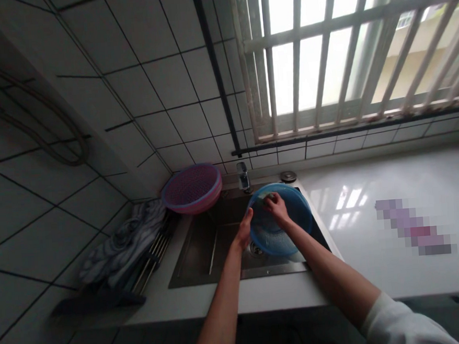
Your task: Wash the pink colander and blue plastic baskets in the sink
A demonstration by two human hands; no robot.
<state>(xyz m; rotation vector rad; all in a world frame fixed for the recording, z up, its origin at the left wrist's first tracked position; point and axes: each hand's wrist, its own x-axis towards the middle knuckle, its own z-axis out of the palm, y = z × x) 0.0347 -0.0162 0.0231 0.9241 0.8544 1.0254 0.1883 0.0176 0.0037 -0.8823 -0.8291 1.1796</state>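
Observation:
A round blue plastic basket (303, 209) is held tilted over the steel sink (194, 253). My left hand (244, 230) grips its left rim, the thumb pointing up along the edge. Inside the basket, my right hand (277, 209) presses a small greenish sponge (264, 196) against the upper left part of the wall. The fingers of that hand are closed round the sponge and partly cover it. Below the basket, the sink drain (255, 249) shows in part. The faucet (243, 176) stands just behind, at the sink's back edge.
A pink basket with a blue rim (193, 190) rests at the sink's back left corner. Striped cloth (120, 247) lies by a metal rack (153, 258) on the left. A drain cover (288, 177) sits behind. A blurred-out item (414, 227) lies on the white counter (361, 257).

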